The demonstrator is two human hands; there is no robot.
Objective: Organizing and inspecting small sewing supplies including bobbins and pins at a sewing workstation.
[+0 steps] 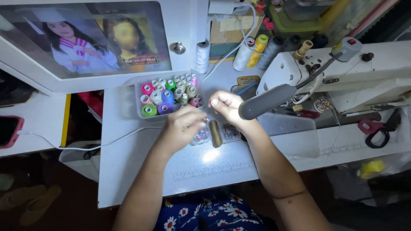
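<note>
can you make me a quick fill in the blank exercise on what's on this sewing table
1. The clear plastic box behind the hands holds small spools of ____.
2. The left hand and the right hand meet above a white ____.
3. To the right hand's right stands a white sewing ____.
4. Near the table's right edge lie scissors with red and ____ handles.

Missing words: thread; table; machine; black

Clear plastic box (138, 112); matt white table (128, 171).
</note>
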